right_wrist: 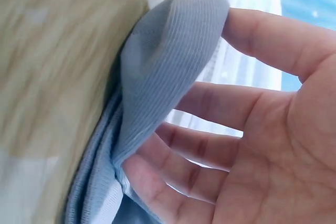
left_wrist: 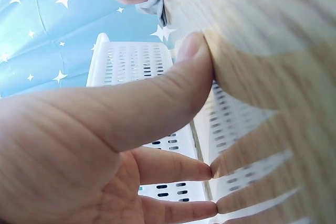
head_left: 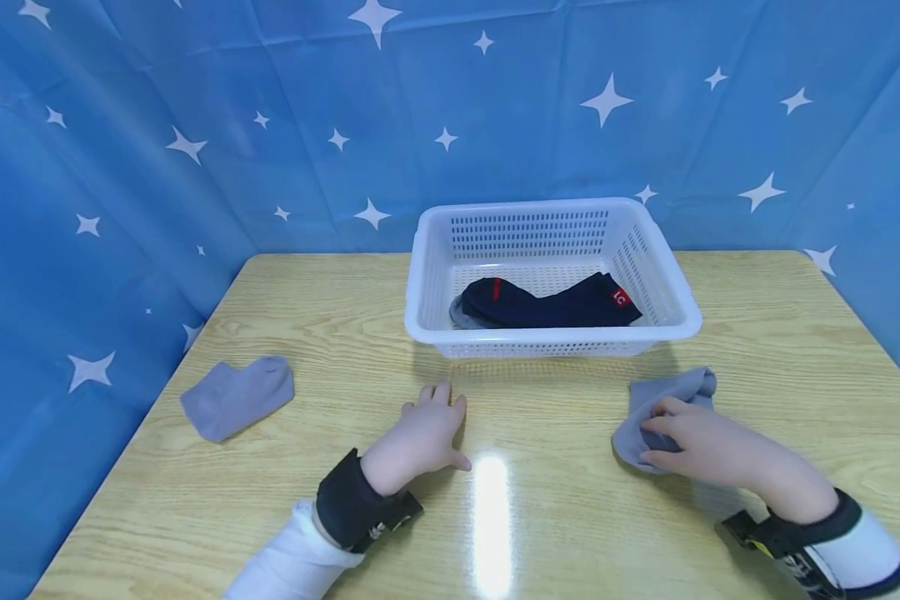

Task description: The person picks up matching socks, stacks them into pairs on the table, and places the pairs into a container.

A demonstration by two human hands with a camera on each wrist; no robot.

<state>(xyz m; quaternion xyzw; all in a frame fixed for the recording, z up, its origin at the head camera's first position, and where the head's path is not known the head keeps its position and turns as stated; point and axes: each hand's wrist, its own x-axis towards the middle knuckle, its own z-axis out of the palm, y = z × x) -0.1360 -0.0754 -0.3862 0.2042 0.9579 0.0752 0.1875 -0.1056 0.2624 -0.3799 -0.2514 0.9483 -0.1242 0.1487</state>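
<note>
My right hand (head_left: 708, 442) holds a grey sock (head_left: 671, 387) on the right of the table. In the right wrist view, its fingers (right_wrist: 205, 145) reach behind the raised, ribbed fabric of that sock (right_wrist: 173, 61); the thumb meets its edge. My left hand (head_left: 420, 437) is nearest the white basket's front, fingers spread and fingertips touching the tabletop, with nothing in it. In the left wrist view, its thumb and fingers (left_wrist: 173, 166) stand apart. Another grey sock (head_left: 240, 396) lies flat at the left.
At the back middle stands a white perforated plastic basket (head_left: 551, 335). Inside it lie dark navy socks (head_left: 555, 307) with red marks, and a bit of grey fabric (head_left: 461, 315) shows beneath them. A blue star-patterned cloth (head_left: 307, 83) hangs behind the wooden table (head_left: 330, 300).
</note>
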